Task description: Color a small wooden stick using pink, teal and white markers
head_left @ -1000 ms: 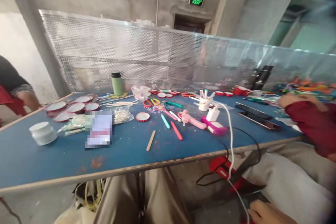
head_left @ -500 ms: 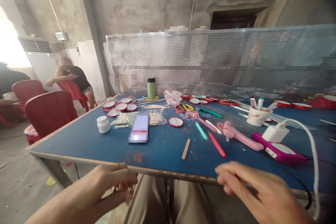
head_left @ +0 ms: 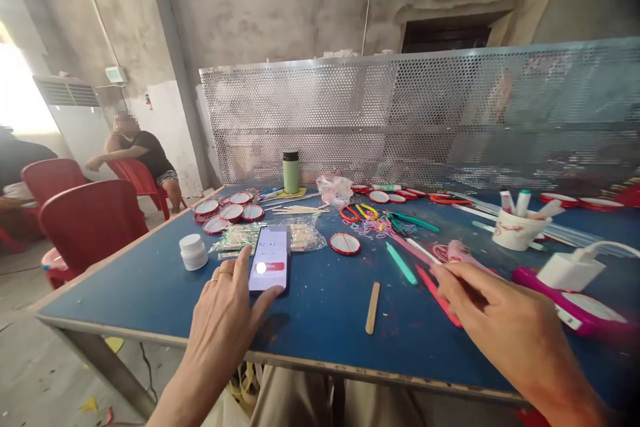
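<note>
My left hand (head_left: 225,300) is open over the front of the table, fingers spread around the lower part of a phone (head_left: 273,260) with a lit timer screen. Its thumb lies at the phone's lower right corner. My right hand (head_left: 493,310) is closed, thumb and fingertips pinched at the near end of a slim white pen (head_left: 420,249). Under and beside that hand lie a red pen (head_left: 437,295) and a pink tool (head_left: 463,252), both partly hidden. A teal pen (head_left: 401,263) lies left of them, and a flat wooden stick (head_left: 373,308) lies nearer the front edge.
A white bottle (head_left: 193,253), bagged sticks (head_left: 305,235), red-rimmed discs (head_left: 345,244) and pliers (head_left: 413,221) lie on the blue table (head_left: 320,330). A pen cup (head_left: 517,232) and white charger (head_left: 570,270) stand right. Behind rises a perforated metal screen (head_left: 320,113). A person (head_left: 143,150) sits left.
Both hands have risen from the table's front edge. The left has moved forward to the phone and spread its fingers; the right has reached forward to the white pen.
</note>
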`<action>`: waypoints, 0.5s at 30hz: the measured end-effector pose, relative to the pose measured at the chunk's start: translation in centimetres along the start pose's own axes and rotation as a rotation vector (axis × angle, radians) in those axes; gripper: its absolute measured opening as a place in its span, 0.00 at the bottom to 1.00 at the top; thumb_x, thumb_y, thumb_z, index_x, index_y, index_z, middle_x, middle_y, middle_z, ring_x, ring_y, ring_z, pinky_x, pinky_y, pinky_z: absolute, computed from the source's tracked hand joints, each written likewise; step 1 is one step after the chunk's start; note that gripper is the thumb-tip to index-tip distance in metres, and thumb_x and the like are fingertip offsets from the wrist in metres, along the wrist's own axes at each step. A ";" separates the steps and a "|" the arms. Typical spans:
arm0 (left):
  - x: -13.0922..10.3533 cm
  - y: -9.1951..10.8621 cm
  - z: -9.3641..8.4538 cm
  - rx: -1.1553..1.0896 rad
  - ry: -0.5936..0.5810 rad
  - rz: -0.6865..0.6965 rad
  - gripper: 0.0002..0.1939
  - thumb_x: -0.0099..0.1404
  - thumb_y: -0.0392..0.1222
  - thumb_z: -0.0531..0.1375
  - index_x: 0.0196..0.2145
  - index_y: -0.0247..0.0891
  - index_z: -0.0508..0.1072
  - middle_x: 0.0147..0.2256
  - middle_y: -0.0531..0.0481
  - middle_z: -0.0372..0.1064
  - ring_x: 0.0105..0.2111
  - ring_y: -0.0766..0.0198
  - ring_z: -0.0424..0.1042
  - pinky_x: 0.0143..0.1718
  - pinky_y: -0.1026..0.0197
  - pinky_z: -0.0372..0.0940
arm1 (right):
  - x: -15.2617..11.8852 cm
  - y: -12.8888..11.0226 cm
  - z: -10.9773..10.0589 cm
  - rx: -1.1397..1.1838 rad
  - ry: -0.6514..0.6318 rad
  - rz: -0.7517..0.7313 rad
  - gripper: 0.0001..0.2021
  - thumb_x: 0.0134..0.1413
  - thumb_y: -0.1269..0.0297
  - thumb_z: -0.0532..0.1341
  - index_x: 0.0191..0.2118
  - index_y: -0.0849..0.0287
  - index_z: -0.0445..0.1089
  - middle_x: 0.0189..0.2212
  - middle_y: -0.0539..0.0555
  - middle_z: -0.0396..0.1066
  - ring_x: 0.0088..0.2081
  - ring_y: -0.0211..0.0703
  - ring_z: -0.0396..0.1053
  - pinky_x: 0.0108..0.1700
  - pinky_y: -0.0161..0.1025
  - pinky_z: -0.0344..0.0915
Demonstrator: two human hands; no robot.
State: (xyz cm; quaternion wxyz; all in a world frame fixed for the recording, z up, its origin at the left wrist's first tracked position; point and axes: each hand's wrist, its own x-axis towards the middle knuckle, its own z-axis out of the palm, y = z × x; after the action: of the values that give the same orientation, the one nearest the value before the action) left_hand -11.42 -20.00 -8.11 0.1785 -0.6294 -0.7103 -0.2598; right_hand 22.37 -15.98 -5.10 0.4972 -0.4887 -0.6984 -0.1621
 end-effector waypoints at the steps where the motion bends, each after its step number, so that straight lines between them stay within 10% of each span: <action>1: 0.0 0.1 0.3 0.011 0.009 0.021 0.34 0.68 0.58 0.52 0.64 0.33 0.57 0.51 0.33 0.69 0.48 0.45 0.72 0.44 0.49 0.68 | 0.1 0.4 -0.5 -0.064 0.015 -0.010 0.19 0.63 0.49 0.56 0.30 0.55 0.75 0.22 0.53 0.75 0.21 0.40 0.70 0.26 0.36 0.63; 9: -0.4 1.6 1.7 -0.210 0.170 0.249 0.24 0.68 0.55 0.54 0.57 0.42 0.65 0.54 0.37 0.66 0.52 0.42 0.69 0.52 0.41 0.65 | 0.4 3.0 -3.7 -0.282 0.020 0.065 0.17 0.65 0.57 0.56 0.27 0.58 0.72 0.17 0.49 0.70 0.19 0.36 0.67 0.26 0.32 0.59; 15: -1.2 6.6 1.7 -0.395 0.078 0.494 0.13 0.69 0.49 0.56 0.47 0.43 0.73 0.44 0.45 0.73 0.41 0.57 0.75 0.41 0.58 0.71 | -1.9 2.1 -1.4 -0.380 -0.189 -0.034 0.18 0.67 0.57 0.52 0.28 0.57 0.71 0.20 0.50 0.72 0.20 0.37 0.67 0.25 0.34 0.54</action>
State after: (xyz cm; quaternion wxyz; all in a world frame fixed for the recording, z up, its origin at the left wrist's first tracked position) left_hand -4.60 -19.47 -9.17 0.1376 -0.7950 -0.4644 -0.3652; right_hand 24.93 -16.95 -6.63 0.3254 -0.5749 -0.7070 -0.2525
